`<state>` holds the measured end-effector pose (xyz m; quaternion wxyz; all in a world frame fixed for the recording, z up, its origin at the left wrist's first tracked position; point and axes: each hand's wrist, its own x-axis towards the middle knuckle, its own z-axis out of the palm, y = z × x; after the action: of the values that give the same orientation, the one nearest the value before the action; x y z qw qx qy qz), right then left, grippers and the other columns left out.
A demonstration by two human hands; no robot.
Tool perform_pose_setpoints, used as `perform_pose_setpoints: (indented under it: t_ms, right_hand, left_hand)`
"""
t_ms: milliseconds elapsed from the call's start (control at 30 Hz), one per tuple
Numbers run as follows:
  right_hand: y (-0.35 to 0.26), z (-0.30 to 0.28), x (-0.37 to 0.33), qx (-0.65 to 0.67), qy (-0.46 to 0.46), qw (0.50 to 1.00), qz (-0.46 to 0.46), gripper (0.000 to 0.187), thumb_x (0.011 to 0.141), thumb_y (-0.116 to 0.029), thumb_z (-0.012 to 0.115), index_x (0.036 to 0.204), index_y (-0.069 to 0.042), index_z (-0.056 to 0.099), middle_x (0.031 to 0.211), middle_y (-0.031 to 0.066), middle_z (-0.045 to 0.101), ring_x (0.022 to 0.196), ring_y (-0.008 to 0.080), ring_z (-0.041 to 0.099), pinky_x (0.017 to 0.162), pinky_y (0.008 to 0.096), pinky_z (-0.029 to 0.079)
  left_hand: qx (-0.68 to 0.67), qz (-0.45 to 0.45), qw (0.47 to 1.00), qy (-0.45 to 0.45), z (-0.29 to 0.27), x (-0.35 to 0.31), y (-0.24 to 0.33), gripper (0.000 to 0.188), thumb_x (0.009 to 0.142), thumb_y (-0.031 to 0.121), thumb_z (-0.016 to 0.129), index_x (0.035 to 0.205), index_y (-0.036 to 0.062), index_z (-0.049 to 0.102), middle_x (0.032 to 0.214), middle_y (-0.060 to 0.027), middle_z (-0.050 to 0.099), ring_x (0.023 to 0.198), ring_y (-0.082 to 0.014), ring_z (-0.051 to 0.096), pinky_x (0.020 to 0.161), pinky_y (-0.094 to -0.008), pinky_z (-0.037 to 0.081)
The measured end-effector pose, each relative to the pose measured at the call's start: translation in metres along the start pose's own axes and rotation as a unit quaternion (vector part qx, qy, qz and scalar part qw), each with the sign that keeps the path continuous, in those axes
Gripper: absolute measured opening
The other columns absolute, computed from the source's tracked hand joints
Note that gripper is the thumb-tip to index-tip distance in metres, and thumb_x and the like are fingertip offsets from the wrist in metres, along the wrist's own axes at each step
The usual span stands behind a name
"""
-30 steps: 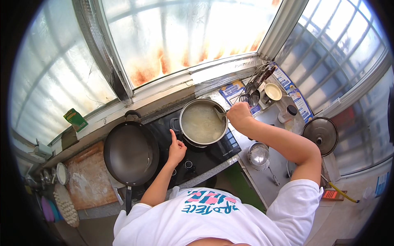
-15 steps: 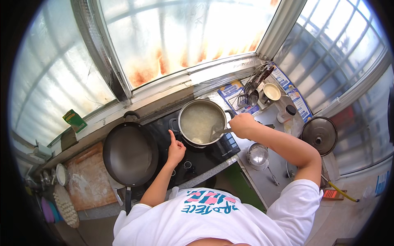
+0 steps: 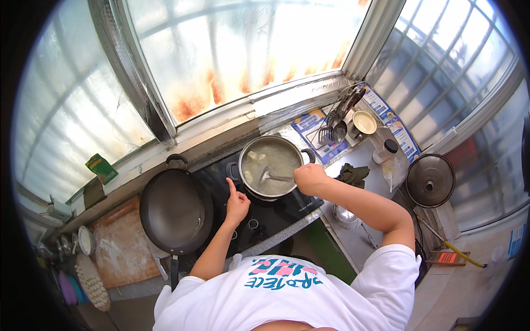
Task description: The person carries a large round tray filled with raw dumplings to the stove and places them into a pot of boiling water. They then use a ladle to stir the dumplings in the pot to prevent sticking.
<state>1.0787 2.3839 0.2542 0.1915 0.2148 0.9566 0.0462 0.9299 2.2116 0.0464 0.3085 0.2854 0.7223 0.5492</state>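
A steel pot (image 3: pixel 242 166) with dark side handles stands on the black cooktop (image 3: pixel 265 219), holding cloudy liquid and a few pale lumps (image 3: pixel 254 155). My right hand (image 3: pixel 311 179) is closed round the handle of a metal spatula (image 3: pixel 266 176), whose head dips into the liquid near the middle of the pot. Left of the pot, my left hand (image 3: pixel 238 206) hovers over the cooktop with the index finger stretched out and the other fingers partly curled. It holds nothing. Beside it on the left sits a dark wok (image 3: pixel 175 209) with nothing in it.
A floury wooden board (image 3: pixel 121 243) lies at the far left, beside a tray of pale pieces (image 3: pixel 92 281). Right of the cooktop are a strainer (image 3: pixel 346 216), a dark crumpled cloth (image 3: pixel 353 175), a cup (image 3: pixel 364 123), a jar (image 3: pixel 385 151) and a pot lid (image 3: pixel 430 180). Windows rise behind.
My right hand has moved slightly left and down, sweeping the spatula's head from the pot's right side toward its middle. Pale lumps now show at the surface. My left hand stays nearly still.
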Motion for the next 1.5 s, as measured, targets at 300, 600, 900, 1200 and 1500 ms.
perform_pose_setpoints:
  t_ms: [300, 600, 900, 1200, 1500]
  right_hand:
    - [0.027, -0.021, 0.004, 0.097, -0.03, 0.993, 0.052, 0.033, 0.076, -0.011, 0.06, 0.106, -0.018, 0.071, 0.096, 0.0121, 0.069, 0.093, 0.0304, 0.066, 0.079, 0.0397, 0.053]
    - [0.051, -0.079, -0.037, 0.02, -0.013, 0.999, 0.044, 0.044, 0.074, -0.006, 0.059, 0.114, -0.021, 0.067, 0.095, 0.0093, 0.069, 0.095, 0.0281, 0.065, 0.079, 0.0388, 0.052]
    - [0.033, -0.079, -0.015, -0.188, 0.053, 0.98, 0.049, 0.013, 0.076, -0.013, 0.064, 0.087, -0.01, 0.072, 0.087, 0.0057, 0.068, 0.088, 0.0225, 0.066, 0.062, 0.0395, 0.05]
    - [0.025, -0.06, 0.033, -0.354, 0.022, 0.935, 0.023, 0.015, 0.077, -0.015, 0.062, 0.087, -0.008, 0.071, 0.082, 0.0068, 0.065, 0.075, 0.0257, 0.061, 0.046, 0.04, 0.038]
    - [0.052, -0.058, 0.054, -0.225, -0.045, 0.973, 0.032, 0.016, 0.079, -0.018, 0.064, 0.09, -0.011, 0.073, 0.093, 0.0043, 0.07, 0.085, 0.0222, 0.067, 0.056, 0.0401, 0.048]
  left_hand:
    - [0.014, 0.011, 1.0, -0.002, -0.001, 0.002, -0.007, 0.1, 0.08, -0.001, 0.056, 0.149, 0.01, -0.016, 0.072, -0.0029, 0.055, 0.062, -0.012, 0.054, 0.064, -0.0258, 0.048]
    - [0.009, 0.006, 1.0, 0.002, 0.001, 0.0, -0.003, 0.101, 0.08, -0.004, 0.055, 0.149, 0.0143, -0.018, 0.073, -0.0019, 0.053, 0.063, -0.0095, 0.051, 0.064, -0.0225, 0.045]
    - [0.015, 0.014, 1.0, 0.01, 0.003, 0.001, -0.004, 0.1, 0.08, -0.001, 0.056, 0.148, 0.0095, -0.017, 0.072, -0.004, 0.056, 0.062, -0.0135, 0.055, 0.063, -0.027, 0.048]
    - [0.006, 0.003, 1.0, 0.005, -0.001, -0.001, -0.003, 0.101, 0.08, -0.006, 0.054, 0.149, 0.0156, -0.017, 0.074, -0.001, 0.052, 0.063, -0.0077, 0.049, 0.064, -0.0206, 0.044]
    - [0.014, 0.019, 1.0, 0.007, 0.0, 0.001, -0.004, 0.101, 0.078, -0.001, 0.055, 0.149, 0.011, -0.016, 0.071, -0.0047, 0.057, 0.061, -0.0144, 0.057, 0.063, -0.0274, 0.048]
